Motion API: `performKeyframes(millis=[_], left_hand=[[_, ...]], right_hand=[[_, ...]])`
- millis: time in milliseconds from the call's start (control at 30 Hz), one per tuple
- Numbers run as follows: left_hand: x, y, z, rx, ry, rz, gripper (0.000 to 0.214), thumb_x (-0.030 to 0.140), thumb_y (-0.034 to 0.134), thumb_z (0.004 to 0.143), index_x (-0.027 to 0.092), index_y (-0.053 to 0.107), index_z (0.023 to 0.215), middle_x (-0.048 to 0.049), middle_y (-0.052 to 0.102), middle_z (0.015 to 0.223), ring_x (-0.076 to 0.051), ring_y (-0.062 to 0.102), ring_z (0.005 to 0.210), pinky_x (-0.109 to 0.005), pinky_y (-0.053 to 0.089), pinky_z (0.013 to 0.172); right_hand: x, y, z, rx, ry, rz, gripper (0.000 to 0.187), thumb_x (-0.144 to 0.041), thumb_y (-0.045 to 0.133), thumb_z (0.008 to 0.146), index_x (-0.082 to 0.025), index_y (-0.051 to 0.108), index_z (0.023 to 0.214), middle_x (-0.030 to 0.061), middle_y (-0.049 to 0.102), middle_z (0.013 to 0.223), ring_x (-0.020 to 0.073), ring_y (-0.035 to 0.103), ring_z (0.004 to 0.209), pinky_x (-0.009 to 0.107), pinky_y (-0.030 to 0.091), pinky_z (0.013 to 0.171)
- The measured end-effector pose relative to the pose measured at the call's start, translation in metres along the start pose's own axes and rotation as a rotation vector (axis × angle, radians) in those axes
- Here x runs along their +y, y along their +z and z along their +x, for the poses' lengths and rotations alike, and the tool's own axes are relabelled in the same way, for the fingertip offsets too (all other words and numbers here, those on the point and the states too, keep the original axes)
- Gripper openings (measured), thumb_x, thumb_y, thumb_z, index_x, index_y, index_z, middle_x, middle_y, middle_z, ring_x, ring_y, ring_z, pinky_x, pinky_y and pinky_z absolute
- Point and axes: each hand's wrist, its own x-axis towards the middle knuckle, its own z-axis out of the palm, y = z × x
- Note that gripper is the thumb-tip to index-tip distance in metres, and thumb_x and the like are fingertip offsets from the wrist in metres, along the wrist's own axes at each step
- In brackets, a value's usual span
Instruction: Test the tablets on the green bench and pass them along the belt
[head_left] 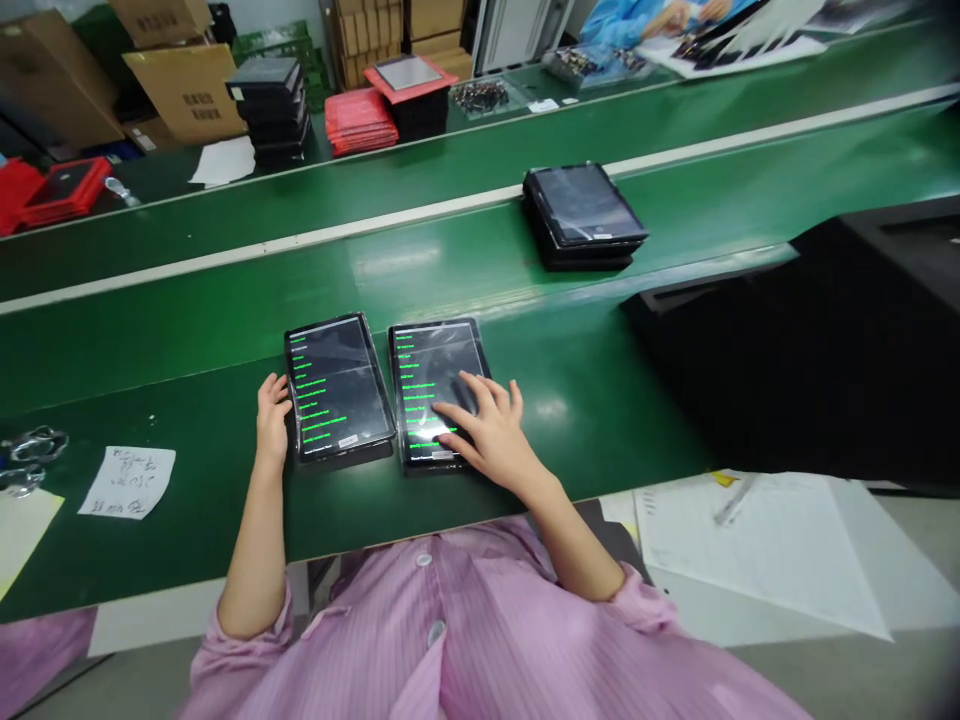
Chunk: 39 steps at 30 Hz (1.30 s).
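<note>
Two tablets lie side by side on the green bench in front of me, their dark screens lit with lists of green text. My left hand [273, 418] is at the left edge of the left tablet [337, 385], fingers a little bent and apart, not wrapped round it. That tablet looks raised, perhaps on another one beneath. Over the lower right of the right tablet [427, 365] is my right hand [491, 425], fingers spread across its screen and holding nothing. Whether a fingertip presses the glass I cannot tell. A white label sits at the bottom of each screen.
A stack of tablets [585, 205] stands on the conveyor belt ahead. To the right is a large black box-like cover [810, 350]. A handwritten note [129, 482] lies at the left. Red pouches [360, 122] and cartons line the far side, where a co-worker's blue sleeve [616, 22] shows.
</note>
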Motion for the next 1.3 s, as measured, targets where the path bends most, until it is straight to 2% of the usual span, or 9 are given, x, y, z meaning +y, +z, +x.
performKeyframes(millis=[233, 333, 433, 533, 733, 867, 1100, 1233, 1300], left_hand=[[-0.008, -0.004, 0.001, -0.041, 0.095, 0.33, 0.085, 0.03, 0.067, 0.07, 0.028, 0.032, 0.148, -0.0111, 0.046, 0.145, -0.031, 0.044, 0.133, -0.052, 0.036, 0.114], [-0.006, -0.011, 0.023, -0.082, -0.01, 0.303, 0.075, 0.043, 0.063, 0.08, 0.029, 0.033, 0.147, -0.0109, 0.05, 0.139, -0.032, 0.048, 0.13, -0.054, 0.037, 0.112], [0.002, -0.011, 0.062, -0.119, -0.03, 0.199, 0.063, 0.062, 0.045, 0.092, 0.03, 0.039, 0.145, -0.0112, 0.048, 0.144, -0.031, 0.049, 0.133, -0.051, 0.043, 0.107], [0.012, 0.006, 0.103, -0.143, 0.159, 0.153, 0.068, 0.074, 0.037, 0.091, 0.025, 0.053, 0.135, -0.0114, 0.049, 0.147, -0.029, 0.045, 0.138, -0.045, 0.039, 0.111], [0.017, 0.039, 0.139, -0.377, 0.128, 0.009, 0.084, 0.082, 0.023, 0.088, 0.016, 0.071, 0.104, -0.0101, 0.074, 0.098, -0.025, 0.069, 0.09, -0.038, 0.053, 0.085], [0.016, 0.038, 0.135, -0.444, 0.148, 0.043, 0.082, 0.085, 0.028, 0.084, 0.017, 0.073, 0.092, -0.0086, 0.075, 0.086, -0.024, 0.068, 0.08, -0.035, 0.052, 0.076], [0.025, 0.027, 0.104, -0.543, 0.282, 0.221, 0.074, 0.078, 0.032, 0.088, 0.017, 0.073, 0.088, -0.0104, 0.074, 0.087, -0.027, 0.066, 0.086, -0.039, 0.05, 0.086], [0.042, 0.003, 0.066, -0.638, 0.472, 0.493, 0.069, 0.074, 0.037, 0.09, 0.02, 0.068, 0.119, -0.0128, 0.068, 0.121, -0.032, 0.059, 0.118, -0.047, 0.038, 0.109], [0.052, -0.009, 0.046, -0.678, 0.504, 0.654, 0.075, 0.071, 0.05, 0.087, 0.024, 0.049, 0.145, -0.0138, 0.052, 0.146, -0.036, 0.044, 0.137, -0.053, 0.027, 0.116]], right_hand=[[0.027, -0.008, -0.012, 0.099, 0.105, 0.102, 0.051, -0.053, 0.046, 0.097, -0.026, 0.049, 0.141, 0.018, 0.042, 0.148, 0.0389, 0.037, 0.137, 0.071, 0.019, 0.114], [0.053, -0.007, -0.007, 0.157, 0.139, 0.223, 0.058, -0.057, 0.044, 0.097, -0.024, 0.044, 0.145, 0.0183, 0.044, 0.146, 0.0382, 0.038, 0.138, 0.067, 0.023, 0.115], [0.082, 0.01, 0.022, 0.199, 0.162, 0.464, 0.063, -0.062, 0.037, 0.097, -0.026, 0.042, 0.148, 0.0148, 0.048, 0.145, 0.0336, 0.04, 0.139, 0.059, 0.03, 0.116], [0.102, 0.036, 0.073, 0.184, 0.23, 0.716, 0.071, -0.074, 0.032, 0.093, -0.029, 0.045, 0.147, 0.0098, 0.049, 0.149, 0.0302, 0.042, 0.14, 0.052, 0.031, 0.119], [0.106, 0.059, 0.145, 0.124, 0.227, 0.997, 0.077, -0.083, 0.029, 0.088, -0.026, 0.072, 0.116, 0.0069, 0.073, 0.116, 0.0279, 0.062, 0.116, 0.047, 0.039, 0.112], [0.102, 0.057, 0.147, 0.071, 0.161, 1.051, 0.073, -0.083, 0.033, 0.087, -0.025, 0.078, 0.09, 0.0052, 0.077, 0.102, 0.0269, 0.066, 0.106, 0.044, 0.043, 0.107], [0.098, 0.05, 0.129, -0.033, 0.106, 1.039, 0.072, -0.078, 0.031, 0.091, -0.023, 0.078, 0.089, 0.0063, 0.075, 0.094, 0.026, 0.067, 0.095, 0.042, 0.048, 0.097], [0.086, 0.016, 0.095, 0.023, 0.034, 0.721, 0.068, -0.073, 0.03, 0.095, -0.026, 0.073, 0.118, 0.0092, 0.069, 0.118, 0.0292, 0.059, 0.115, 0.05, 0.04, 0.107], [0.072, -0.001, 0.072, 0.03, -0.067, 0.504, 0.062, -0.07, 0.03, 0.096, -0.031, 0.073, 0.12, 0.009, 0.06, 0.134, 0.0321, 0.049, 0.128, 0.056, 0.032, 0.112]])
